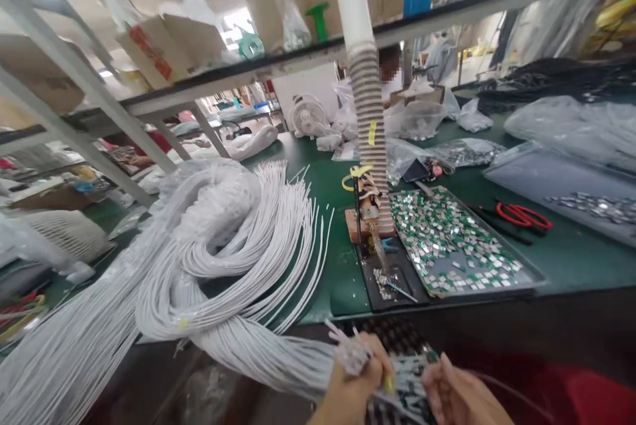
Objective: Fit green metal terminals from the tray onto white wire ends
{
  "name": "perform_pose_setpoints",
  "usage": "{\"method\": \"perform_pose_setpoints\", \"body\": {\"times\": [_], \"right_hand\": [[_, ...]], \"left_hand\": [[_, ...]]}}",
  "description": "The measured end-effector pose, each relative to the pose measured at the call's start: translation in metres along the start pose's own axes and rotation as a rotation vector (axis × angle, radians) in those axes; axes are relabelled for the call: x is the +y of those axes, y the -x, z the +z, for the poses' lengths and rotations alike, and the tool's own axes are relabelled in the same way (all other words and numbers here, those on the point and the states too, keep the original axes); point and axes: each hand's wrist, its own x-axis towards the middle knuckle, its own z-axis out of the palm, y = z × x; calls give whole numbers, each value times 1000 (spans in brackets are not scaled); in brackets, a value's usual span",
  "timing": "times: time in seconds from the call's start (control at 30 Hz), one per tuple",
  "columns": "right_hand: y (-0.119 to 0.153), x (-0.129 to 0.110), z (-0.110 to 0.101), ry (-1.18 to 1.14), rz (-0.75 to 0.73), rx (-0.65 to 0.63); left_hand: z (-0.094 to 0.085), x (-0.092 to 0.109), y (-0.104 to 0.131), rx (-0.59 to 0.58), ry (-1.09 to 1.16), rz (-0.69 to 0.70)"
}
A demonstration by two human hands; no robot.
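Note:
At the table's front edge my left hand [355,378] is closed around a bunch of white cables [278,355], whose short ends stick out above the fist. Just to its right, my right hand [460,388] is closed in a pinch; what lies between its fingertips is too small and blurred to make out. Between and below the hands are several cable ends with small green circuit boards [415,372]. A large coiled bundle of white cables [233,266] lies on the table to the left.
A tray of small green circuit boards [462,259] lies right of centre. Beside it stand a soldering stand [368,213] and a ribbed extraction hose [370,120]. Red-handled pliers [524,215] and plastic bags [571,173] lie farther right. A shelf [298,47] crosses above.

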Motion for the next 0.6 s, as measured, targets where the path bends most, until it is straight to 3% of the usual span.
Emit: {"method": "perform_pose_setpoints", "body": {"times": [0.1,0.17,0.33,0.5,0.6], "right_hand": [[9,-17,10,143,-102,3],[12,-28,17,330,-165,-35],[8,-45,35,732,-564,-77],[-3,-21,45,1120,-962,-61],[-11,6,42,1250,-1115,-60]], "left_hand": [[-12,-22,-3,102,59,-31],[-21,-31,-2,105,100,-62],[-24,-25,3,80,86,-13],[-9,-8,9,242,-41,153],[-2,-6,11,202,-151,254]]}}
